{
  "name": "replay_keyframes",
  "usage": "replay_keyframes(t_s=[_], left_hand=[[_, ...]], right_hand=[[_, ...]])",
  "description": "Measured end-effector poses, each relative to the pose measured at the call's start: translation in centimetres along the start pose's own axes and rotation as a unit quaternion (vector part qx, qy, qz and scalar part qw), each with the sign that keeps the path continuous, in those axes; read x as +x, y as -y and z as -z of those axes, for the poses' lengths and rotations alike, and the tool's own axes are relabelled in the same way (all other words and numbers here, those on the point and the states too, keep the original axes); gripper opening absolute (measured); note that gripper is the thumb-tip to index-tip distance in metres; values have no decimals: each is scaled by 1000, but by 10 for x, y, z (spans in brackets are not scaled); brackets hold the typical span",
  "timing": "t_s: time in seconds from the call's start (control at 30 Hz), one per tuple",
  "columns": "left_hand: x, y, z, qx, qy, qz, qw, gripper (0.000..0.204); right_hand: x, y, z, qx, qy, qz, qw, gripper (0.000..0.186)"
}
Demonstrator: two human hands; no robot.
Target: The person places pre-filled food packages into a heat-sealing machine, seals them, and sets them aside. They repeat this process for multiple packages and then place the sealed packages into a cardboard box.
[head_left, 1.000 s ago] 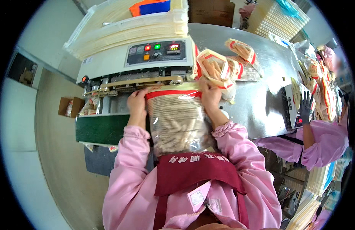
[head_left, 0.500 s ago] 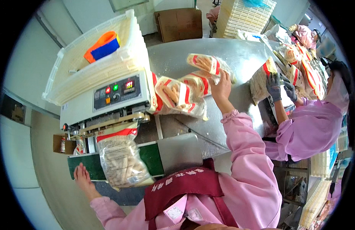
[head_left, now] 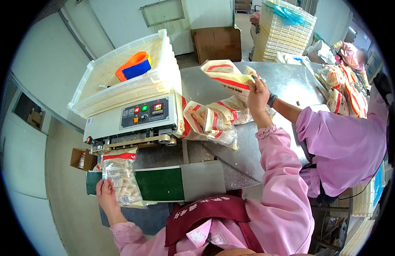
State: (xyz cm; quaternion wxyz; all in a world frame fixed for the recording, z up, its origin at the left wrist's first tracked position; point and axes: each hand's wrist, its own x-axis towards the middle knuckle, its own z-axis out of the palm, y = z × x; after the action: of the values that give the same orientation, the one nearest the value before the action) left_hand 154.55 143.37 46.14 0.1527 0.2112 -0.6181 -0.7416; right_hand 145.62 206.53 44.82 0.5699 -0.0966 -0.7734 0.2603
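Observation:
On the green conveyor belt (head_left: 159, 183) of a sealing machine (head_left: 108, 123), a clear plastic bag of pale food pieces (head_left: 123, 179) has its red-striped top in the machine. My left hand (head_left: 107, 195) lies against that bag's left edge, fingers stretched out. My right hand (head_left: 258, 98) pinches the side of another red-and-cream food bag (head_left: 227, 79), lifted over the steel table. Beneath it, several more filled bags (head_left: 206, 121) lie by the machine's right end. A co-worker's arm (head_left: 287, 110) reaches in behind my right hand; the co-worker's hand is mostly hidden.
White plastic trays (head_left: 84, 91) are stacked on the machine, with an orange-and-blue tape roll (head_left: 135, 67) in the top one. The steel table (head_left: 291, 85) spreads to the right, toward a pile of bags (head_left: 347, 91). A cardboard box (head_left: 83, 158) stands beyond the belt's left end.
My right hand has gripped and raised a bag. The sealed-side bag has moved left along the belt, and my left hand now touches it. The co-worker has reached in toward the middle.

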Motion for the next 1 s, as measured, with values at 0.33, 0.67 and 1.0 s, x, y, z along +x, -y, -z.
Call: replay_keyframes(t_s=[0.33, 0.67, 1.0], left_hand=[[-54, -34, -143, -30, 481, -37, 875, 65], [-65, 32, -180, -92, 483, 127, 862, 12], [-29, 109, -220, -36, 400, 160, 902, 21]], right_hand=[[6, 218, 100, 157, -28, 3, 987, 20], [-138, 195, 103, 341, 77, -360, 865, 17], [-149, 147, 81, 255, 129, -414, 865, 18]])
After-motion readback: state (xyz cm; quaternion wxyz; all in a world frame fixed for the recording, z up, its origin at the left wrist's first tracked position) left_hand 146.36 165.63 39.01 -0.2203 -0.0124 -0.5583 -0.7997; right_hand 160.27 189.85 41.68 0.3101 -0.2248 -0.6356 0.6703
